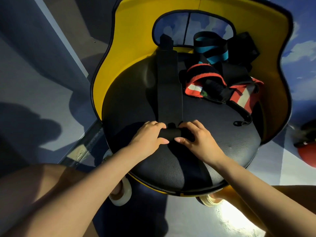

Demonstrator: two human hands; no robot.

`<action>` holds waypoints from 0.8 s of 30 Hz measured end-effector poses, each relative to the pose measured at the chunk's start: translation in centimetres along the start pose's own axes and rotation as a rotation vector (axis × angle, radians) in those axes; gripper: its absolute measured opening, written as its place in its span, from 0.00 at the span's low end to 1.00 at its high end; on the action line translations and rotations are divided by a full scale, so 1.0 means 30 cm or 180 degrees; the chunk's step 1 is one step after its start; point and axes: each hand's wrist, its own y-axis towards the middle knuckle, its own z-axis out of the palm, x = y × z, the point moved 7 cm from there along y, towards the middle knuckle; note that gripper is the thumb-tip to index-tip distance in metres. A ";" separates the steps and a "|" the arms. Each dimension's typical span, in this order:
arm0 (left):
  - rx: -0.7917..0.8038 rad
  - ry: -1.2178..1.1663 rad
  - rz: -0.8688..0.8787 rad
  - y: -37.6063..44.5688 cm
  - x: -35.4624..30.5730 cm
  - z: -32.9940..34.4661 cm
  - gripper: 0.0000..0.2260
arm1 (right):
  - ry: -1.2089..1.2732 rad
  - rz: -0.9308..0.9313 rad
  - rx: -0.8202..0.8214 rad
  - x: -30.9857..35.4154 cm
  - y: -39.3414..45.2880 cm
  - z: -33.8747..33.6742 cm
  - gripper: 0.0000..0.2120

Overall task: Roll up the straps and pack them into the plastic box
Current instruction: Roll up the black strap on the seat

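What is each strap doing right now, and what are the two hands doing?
black strap: flat on seat, near end rolled.
left hand: grips the roll.
right hand: grips the roll.
red and white strap: loose, unrolled.
teal and black strap: loose, unrolled.

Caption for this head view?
Both hands, left and right, roll a black strap on a chair seat.

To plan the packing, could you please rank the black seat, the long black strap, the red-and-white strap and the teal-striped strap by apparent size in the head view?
1. black seat
2. long black strap
3. red-and-white strap, bunched
4. teal-striped strap, farther off and partly hidden, so 3 versus 4 is unsure.
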 end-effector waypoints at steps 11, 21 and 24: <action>0.0014 -0.0417 0.0194 0.002 0.006 -0.009 0.22 | 0.0117 0.0152 0.0320 -0.021 0.035 0.001 0.13; 0.0225 -0.0880 0.0167 0.017 0.020 -0.004 0.12 | 0.0384 0.0605 0.0543 -0.057 0.041 -0.006 0.11; 0.0398 -0.0910 0.0094 0.028 0.026 0.008 0.10 | -0.0051 0.0261 0.0267 -0.040 0.044 -0.024 0.14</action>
